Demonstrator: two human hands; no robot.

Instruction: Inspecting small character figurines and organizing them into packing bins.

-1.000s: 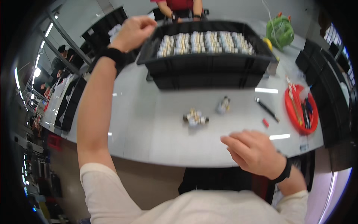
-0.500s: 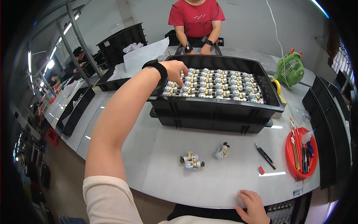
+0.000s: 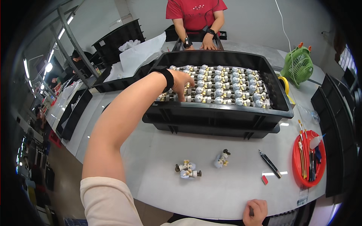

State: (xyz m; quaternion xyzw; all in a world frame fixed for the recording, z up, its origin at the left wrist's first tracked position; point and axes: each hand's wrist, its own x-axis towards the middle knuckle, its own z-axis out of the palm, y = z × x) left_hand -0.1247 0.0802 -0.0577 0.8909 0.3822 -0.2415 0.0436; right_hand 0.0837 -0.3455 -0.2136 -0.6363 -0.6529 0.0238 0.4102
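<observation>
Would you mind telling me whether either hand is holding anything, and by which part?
It cannot be told for sure. The left hand reaches among the figurines in the black crate, fingers down on them. The right hand rests on the table edge.

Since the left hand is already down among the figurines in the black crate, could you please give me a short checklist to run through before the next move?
1. Left hand inside the black crate, fingers among the front-left figurines in the crate: ok.
2. Figurine actually gripped in the left hand: cannot tell, the fingers hide it.
3. Rows of figurines in the crate orderly, none visibly toppled: ok.
4. Right hand free to help: not ok, it rests at the near table edge, apparently curled.
5. Three loose figurines lying on the table, apart from the crate: ok.
6. Another person's hands outside the crate: ok.
</observation>
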